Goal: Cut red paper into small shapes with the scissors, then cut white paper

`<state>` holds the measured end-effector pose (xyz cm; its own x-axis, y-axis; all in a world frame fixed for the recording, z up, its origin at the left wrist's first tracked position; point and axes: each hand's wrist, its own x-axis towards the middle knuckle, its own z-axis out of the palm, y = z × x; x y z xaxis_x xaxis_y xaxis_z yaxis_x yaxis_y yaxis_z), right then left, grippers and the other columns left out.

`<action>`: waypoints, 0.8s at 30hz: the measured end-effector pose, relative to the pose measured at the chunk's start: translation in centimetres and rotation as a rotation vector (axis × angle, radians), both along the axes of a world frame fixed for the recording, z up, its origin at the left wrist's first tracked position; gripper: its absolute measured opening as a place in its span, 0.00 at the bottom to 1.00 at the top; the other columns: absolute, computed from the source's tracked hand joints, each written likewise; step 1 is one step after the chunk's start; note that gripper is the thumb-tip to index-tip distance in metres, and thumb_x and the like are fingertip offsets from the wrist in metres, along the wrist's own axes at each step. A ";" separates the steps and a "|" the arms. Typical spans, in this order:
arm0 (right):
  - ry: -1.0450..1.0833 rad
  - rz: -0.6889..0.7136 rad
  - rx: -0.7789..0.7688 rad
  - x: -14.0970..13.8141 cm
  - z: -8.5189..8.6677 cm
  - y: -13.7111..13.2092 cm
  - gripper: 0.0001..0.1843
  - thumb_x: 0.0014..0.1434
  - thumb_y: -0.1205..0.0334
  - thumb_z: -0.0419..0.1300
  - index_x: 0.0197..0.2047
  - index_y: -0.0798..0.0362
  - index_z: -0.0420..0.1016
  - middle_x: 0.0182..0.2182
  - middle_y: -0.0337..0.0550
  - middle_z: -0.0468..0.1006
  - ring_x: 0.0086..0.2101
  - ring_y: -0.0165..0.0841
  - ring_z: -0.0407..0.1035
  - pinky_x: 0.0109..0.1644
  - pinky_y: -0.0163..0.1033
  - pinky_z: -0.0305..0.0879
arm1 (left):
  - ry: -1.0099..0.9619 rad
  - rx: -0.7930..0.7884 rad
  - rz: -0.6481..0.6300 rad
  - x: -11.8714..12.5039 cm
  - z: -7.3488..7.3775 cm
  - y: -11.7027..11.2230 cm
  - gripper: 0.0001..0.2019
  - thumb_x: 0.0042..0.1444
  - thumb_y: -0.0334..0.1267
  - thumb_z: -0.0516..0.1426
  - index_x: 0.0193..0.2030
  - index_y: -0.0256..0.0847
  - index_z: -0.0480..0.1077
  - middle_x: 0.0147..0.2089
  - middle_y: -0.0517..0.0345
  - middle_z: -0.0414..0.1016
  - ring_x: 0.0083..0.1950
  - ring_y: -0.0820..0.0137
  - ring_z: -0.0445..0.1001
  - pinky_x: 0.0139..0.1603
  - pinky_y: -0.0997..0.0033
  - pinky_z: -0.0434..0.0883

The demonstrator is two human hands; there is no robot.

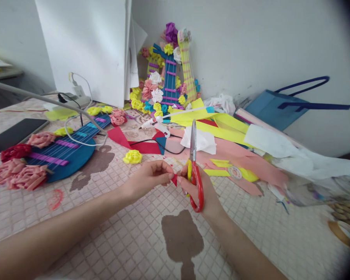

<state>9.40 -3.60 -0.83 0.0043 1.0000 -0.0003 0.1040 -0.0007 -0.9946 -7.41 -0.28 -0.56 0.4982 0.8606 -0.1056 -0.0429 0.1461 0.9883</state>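
Two hands [148, 177] close together: left closed on red scrap [174, 179], right [207, 192] around scissors [193, 152].

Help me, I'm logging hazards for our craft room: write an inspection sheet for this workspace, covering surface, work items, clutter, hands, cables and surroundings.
Surface: table with a checked pattern and brown patches.
Work items: red scrap between both hands' fingertips; scissors, blades pointing away from the person.
Clutter: glue gun, pink paper, yellow paper, phone.
Left hand: pinching the scrap.
Right hand: pinching the scrap, scissors held too.
Cables: white cable crosses over the blue guitar; black cord lies among papers.
Surroundings: wall, white board, blue bag.
Other people: nothing seen.
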 end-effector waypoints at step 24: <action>-0.033 -0.018 0.000 -0.2 -0.3 0.0 0.12 0.48 0.59 0.63 0.30 0.50 0.62 0.23 0.32 0.67 0.21 0.26 0.57 0.24 0.34 0.55 | -0.008 -0.042 0.043 0.5 0.0 -0.8 0.11 0.52 0.41 0.61 0.38 0.37 0.68 0.35 0.59 0.72 0.34 0.74 0.70 0.33 0.73 0.67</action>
<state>9.22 -3.60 -1.11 0.0226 0.9997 0.0003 0.1372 -0.0028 -0.9905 -6.92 -1.04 -0.56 0.4618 0.8761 -0.1387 -0.0578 0.1857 0.9809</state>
